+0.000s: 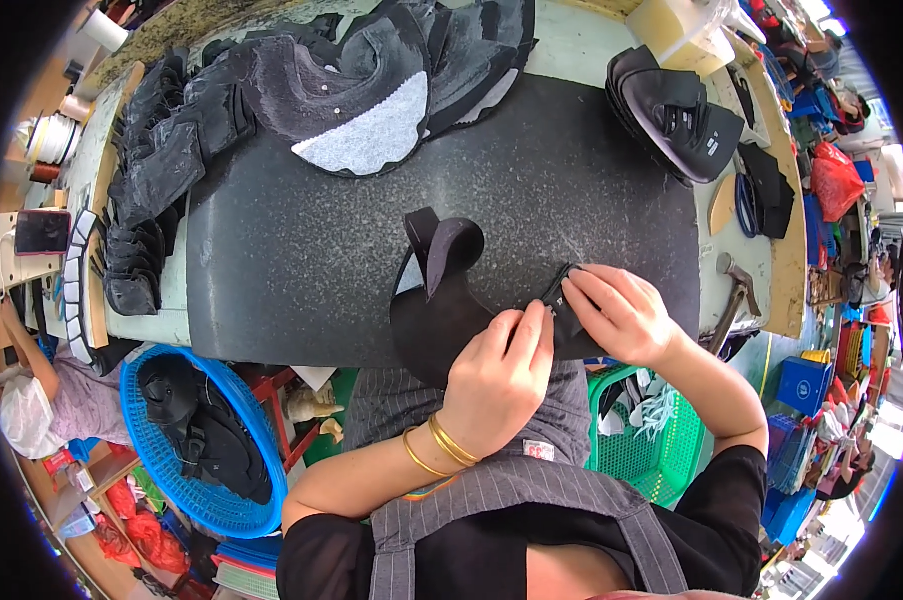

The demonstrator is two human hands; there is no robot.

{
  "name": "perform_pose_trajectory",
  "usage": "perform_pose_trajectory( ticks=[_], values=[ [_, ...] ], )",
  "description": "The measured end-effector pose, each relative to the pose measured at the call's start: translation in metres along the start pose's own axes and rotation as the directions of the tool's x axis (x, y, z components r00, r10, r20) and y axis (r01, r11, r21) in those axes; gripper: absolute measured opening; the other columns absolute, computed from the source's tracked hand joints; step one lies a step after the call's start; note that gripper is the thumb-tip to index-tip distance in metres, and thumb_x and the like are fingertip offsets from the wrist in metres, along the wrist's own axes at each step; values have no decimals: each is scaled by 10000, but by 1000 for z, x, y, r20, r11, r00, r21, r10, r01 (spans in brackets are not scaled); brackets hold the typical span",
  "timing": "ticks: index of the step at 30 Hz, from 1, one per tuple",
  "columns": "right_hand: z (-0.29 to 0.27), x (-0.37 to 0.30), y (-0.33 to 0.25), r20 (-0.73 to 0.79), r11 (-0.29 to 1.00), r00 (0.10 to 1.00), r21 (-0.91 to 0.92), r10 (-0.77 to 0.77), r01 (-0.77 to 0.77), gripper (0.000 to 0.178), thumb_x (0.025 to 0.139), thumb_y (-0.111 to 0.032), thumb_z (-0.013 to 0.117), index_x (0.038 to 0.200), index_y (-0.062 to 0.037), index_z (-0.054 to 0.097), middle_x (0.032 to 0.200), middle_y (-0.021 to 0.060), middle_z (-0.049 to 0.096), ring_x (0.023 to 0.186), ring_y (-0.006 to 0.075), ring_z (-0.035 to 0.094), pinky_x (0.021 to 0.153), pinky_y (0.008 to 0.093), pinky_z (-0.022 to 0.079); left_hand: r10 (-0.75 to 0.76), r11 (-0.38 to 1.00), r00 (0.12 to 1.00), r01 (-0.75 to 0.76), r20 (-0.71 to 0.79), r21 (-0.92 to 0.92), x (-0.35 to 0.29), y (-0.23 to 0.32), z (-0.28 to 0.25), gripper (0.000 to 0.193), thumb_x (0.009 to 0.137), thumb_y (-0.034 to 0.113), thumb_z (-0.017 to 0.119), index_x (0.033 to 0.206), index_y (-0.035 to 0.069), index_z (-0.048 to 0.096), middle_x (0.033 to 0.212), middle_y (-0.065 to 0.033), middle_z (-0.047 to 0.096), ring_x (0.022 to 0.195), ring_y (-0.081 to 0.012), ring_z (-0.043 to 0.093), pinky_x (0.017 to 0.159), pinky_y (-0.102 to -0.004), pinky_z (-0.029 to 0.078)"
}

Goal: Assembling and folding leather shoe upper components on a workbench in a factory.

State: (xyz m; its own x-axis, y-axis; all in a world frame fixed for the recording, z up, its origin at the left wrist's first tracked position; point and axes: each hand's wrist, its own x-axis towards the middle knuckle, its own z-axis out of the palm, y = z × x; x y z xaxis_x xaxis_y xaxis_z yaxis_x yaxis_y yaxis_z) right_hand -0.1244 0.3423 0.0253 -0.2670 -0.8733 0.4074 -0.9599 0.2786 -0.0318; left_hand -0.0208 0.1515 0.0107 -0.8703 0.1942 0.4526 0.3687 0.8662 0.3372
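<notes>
A black, curved shoe-upper piece (442,320) lies at the near edge of the dark work board, one end curled up and a pale grey patch showing on its left. My left hand (502,370) pinches its right part between thumb and fingers. Close beside it, my right hand (622,315) pinches the folded edge at that same end, fingers pressed together. The fingertips hide part of the fold. At the back, large black pieces with a whitish lining (367,135) overlap one another.
The dark board (302,270) covers most of the table. Stacked black pieces stand at left (157,180) and back right (672,110). A hammer (737,295) lies at the right edge. A blue basket (137,430) and a green basket (687,440) flank my lap. Another person's arm (27,340) shows far left.
</notes>
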Motion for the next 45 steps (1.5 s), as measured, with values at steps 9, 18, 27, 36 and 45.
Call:
perform_pose_trajectory(
  ticks=[9, 18, 27, 36, 45],
  values=[
    [3, 1, -4, -8, 998, 999, -28, 50, -51, 436, 619, -109, 652, 1014, 69, 699, 1069, 186, 662, 929, 297, 680, 750, 352, 610, 81, 994, 996, -83, 22, 65, -6, 1, 1, 331, 755, 113, 624, 1052, 21, 738, 1150, -58, 693, 1023, -189, 634, 771, -273, 564],
    [0, 4, -8, 65, 994, 996, -91, 60, -54, 448, 618, -114, 636, 1021, 71, 696, 1091, 179, 660, 993, 295, 664, 796, 359, 595, 145, 978, 984, -158, 102, 135, -8, 2, -1, 334, 784, 105, 612, 1076, -22, 714, 1140, -117, 699, 1036, -214, 652, 846, -295, 574],
    [-6, -9, -53, 453, 945, 858, 88, 244, -315, 926, 811, -596, 633, 1388, 112, 481, 1505, 259, 437, 1459, 390, 351, 1214, 489, 263, 311, 944, 902, -330, 300, 12, -33, -24, -22, 404, 874, 126, 584, 1248, -13, 650, 1317, -159, 650, 1265, -290, 599, 1077, -419, 473],
    [-11, 47, -15, 237, 242, 707, 828, 666, -506, 574, 1065, -448, 422, 1139, 75, 647, 1101, 200, 686, 1005, 323, 652, 915, 414, 508, 270, 951, 960, -255, 71, -176, 15, -9, -21, 425, 829, 109, 630, 1226, -45, 628, 1213, -163, 677, 1077, -254, 696, 840, -323, 569],
    [33, 40, -86, -127, 726, 744, 372, 656, -578, 466, 788, -153, 787, 1188, 35, 641, 961, 151, 611, 907, 326, 594, 826, 391, 515, -72, 801, 920, 284, 385, -528, 57, -95, -52, 500, 790, 83, 779, 1251, 45, 589, 1085, -153, 671, 1044, -384, 651, 914, -378, 524]
  ],
)
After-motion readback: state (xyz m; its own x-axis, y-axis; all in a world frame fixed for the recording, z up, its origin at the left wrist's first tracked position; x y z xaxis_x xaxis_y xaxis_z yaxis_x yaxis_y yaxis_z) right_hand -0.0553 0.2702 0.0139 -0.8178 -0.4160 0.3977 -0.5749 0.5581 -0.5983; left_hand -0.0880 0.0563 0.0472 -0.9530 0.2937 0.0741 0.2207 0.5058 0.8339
